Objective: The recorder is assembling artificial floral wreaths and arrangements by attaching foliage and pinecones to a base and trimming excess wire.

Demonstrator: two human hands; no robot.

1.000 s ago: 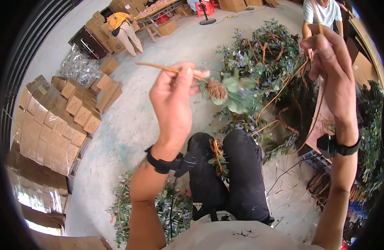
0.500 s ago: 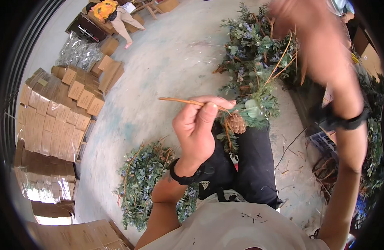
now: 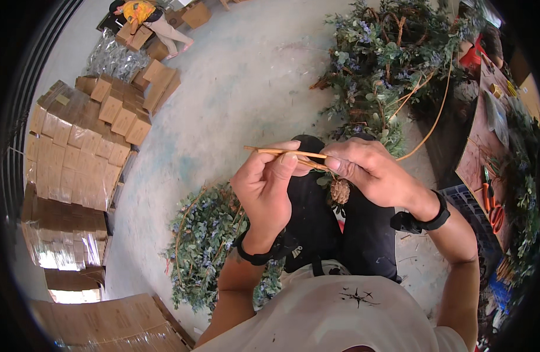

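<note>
Above my lap, my left hand [image 3: 267, 190] pinches thin brown twigs [image 3: 274, 151] between thumb and fingers. My right hand [image 3: 372, 173] grips them from the other side, its thumb and fingertips pressed together close to my left fingers. A long bent twig [image 3: 439, 120] arcs from beyond my right hand up to the far right. Just below my right fingers hangs a brown pine cone [image 3: 340, 191]. Green leafy sprays [image 3: 388, 136] stick out past my right hand; my hand hides where they join the twigs.
Wreaths with blue flowers lie in a far pile [image 3: 375, 64] and on the floor at left [image 3: 205, 240]. Orange-handled scissors [image 3: 496, 218] sit on the table [image 3: 478, 158] at right. Cardboard boxes [image 3: 73, 149] are stacked at left. A person in yellow [image 3: 139, 12] bends over boxes.
My right hand has come down from the upper right to the twigs at my left hand. The long twig now arcs to the right. The person in yellow has bent over a box.
</note>
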